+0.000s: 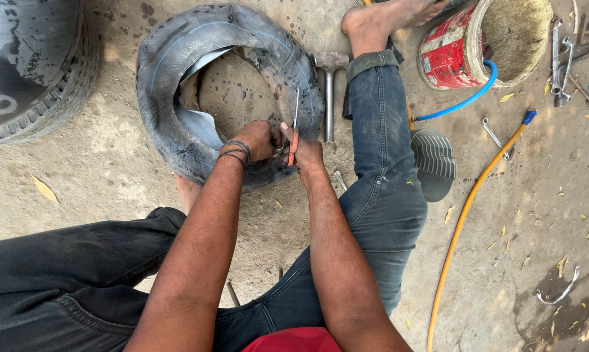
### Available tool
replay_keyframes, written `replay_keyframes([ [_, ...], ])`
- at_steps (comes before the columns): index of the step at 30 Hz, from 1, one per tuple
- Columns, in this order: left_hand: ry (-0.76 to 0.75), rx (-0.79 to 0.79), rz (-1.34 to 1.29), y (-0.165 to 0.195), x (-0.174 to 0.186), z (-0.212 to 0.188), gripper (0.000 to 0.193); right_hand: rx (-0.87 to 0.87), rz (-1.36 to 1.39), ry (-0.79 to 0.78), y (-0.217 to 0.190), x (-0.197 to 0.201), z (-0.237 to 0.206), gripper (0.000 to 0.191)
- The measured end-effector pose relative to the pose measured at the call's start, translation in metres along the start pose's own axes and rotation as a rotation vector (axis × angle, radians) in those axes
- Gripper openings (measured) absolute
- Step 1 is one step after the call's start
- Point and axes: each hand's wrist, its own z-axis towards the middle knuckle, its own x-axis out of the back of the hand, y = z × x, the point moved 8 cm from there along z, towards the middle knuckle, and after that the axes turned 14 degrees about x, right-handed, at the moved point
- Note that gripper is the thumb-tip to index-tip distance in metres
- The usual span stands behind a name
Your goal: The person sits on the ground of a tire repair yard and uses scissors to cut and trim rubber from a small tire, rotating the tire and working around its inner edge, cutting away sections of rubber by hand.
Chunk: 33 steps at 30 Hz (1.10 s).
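Both hands on the inner tube (197,78), lying on the dirt floor (105,169) at 12 o'clock. Left hand (258,139) clamped on the tube's near edge. Right hand (305,153) grips scissors (293,133), blades up. Hammer (329,91) just beside at 1 o'clock.

Both bare forearms reached forward side by side, the left hand (258,139), its wrist ringed with dark bands, curled into a closed grip, while the right hand (305,153) met it, fingers (285,132) pinched shut.
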Motion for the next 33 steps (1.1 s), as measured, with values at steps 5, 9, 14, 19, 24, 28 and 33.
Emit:
replay_keyframes([
  [5, 0.006, -0.028, 0.043, 0.002, 0.000, 0.000, 0.019, -0.045, -0.026, -0.030, 0.005, 0.001, 0.001, 0.067],
  [9, -0.002, -0.026, 0.029, 0.003, 0.000, 0.000, 0.020, 0.007, -0.004, 0.014, 0.001, 0.003, 0.004, 0.064],
  [14, -0.002, -0.020, 0.078, 0.005, -0.005, 0.000, 0.016, 0.015, -0.089, -0.015, 0.002, 0.002, 0.005, 0.065],
  [19, -0.015, -0.015, 0.052, 0.004, -0.003, -0.002, 0.019, 0.033, -0.078, -0.013, -0.003, 0.004, 0.004, 0.062],
  [24, -0.066, 0.042, 0.082, -0.001, -0.010, 0.000, 0.018, -0.019, -0.262, -0.061, -0.003, 0.004, 0.004, 0.063],
  [28, -0.065, 0.081, 0.111, -0.006, -0.013, 0.001, 0.018, 0.021, -0.128, -0.065, -0.003, -0.006, 0.001, 0.057],
  [33, 0.115, 0.019, 0.068, 0.006, 0.024, -0.025, 0.019, 0.062, -0.052, 0.000, -0.034, -0.006, -0.019, 0.056],
])
